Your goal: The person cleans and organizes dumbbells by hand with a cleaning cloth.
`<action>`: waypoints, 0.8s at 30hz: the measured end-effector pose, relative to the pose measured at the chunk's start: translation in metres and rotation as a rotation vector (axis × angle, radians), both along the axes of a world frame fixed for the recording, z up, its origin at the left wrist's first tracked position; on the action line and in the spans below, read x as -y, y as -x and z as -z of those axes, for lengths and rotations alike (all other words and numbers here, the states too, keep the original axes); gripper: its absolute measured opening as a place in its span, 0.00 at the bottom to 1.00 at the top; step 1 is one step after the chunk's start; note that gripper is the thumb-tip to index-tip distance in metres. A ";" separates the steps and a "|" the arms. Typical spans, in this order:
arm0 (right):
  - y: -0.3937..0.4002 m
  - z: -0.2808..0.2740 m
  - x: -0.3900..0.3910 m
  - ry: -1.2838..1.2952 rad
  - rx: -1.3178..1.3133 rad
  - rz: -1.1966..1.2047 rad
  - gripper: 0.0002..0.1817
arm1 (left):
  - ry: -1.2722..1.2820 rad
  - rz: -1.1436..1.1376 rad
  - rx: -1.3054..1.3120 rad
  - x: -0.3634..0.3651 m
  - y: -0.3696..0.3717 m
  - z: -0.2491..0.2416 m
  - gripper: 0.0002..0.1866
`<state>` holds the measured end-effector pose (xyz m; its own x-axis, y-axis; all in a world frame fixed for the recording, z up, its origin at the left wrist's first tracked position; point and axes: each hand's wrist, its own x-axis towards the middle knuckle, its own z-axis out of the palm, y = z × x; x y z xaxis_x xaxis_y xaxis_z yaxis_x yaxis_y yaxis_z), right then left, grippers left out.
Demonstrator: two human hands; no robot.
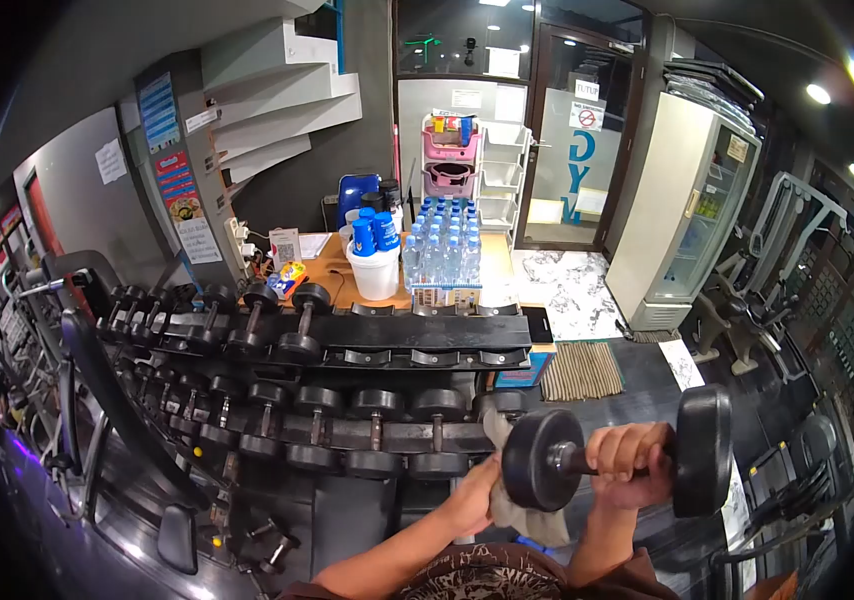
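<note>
A large black dumbbell (pixel 544 462) is held up off the rack, tilted slightly, at the lower right of the head view. My right hand (pixel 632 465) has its fingers wrapped round the handle between the two round heads. Against the outer face of the left head, my left hand (pixel 477 495) presses a greyish cloth (pixel 527 520). Its fingers are partly hidden behind the cloth and the dumbbell head. Just left of my hands, the lower tier of the rack (pixel 332 432) carries a row of black dumbbells, the nearest being a dumbbell (pixel 438 432).
The upper rack tier (pixel 427 330) holds more dumbbells at its left end. Behind it, a desk (pixel 495 262) bears a white bucket (pixel 375 275) with blue containers and a pack of water bottles (pixel 442 245). A fridge (pixel 682 210) and a striped mat (pixel 582 371) are to the right.
</note>
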<state>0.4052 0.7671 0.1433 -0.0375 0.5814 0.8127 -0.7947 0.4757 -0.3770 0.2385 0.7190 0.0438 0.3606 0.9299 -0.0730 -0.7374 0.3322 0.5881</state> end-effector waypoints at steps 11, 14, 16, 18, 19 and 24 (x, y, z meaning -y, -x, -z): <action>-0.042 0.035 -0.037 0.079 0.023 -0.257 0.15 | -0.099 -0.343 -0.384 -0.067 -0.017 0.017 0.17; -0.047 0.042 -0.042 0.099 -0.026 -0.259 0.15 | -0.130 -0.304 -0.289 -0.062 -0.032 0.007 0.18; -0.055 0.043 -0.047 0.088 -0.040 -0.259 0.14 | -0.045 -0.190 -0.193 -0.050 -0.043 0.018 0.21; -0.060 0.037 -0.047 0.111 -0.015 -0.191 0.14 | 0.032 -0.071 -0.229 -0.033 -0.051 0.020 0.22; -0.061 0.034 -0.048 0.117 -0.016 -0.159 0.14 | 0.045 -0.026 -0.141 -0.029 -0.055 0.029 0.22; -0.047 0.033 -0.061 0.149 0.012 -0.133 0.14 | 0.019 -0.047 -0.449 0.000 -0.058 0.054 0.22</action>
<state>0.4522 0.8283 0.1104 -0.1306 0.6849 0.7169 -0.8419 0.3053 -0.4450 0.2961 0.7187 -0.0098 0.2464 0.9415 -0.2298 -0.4254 0.3182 0.8472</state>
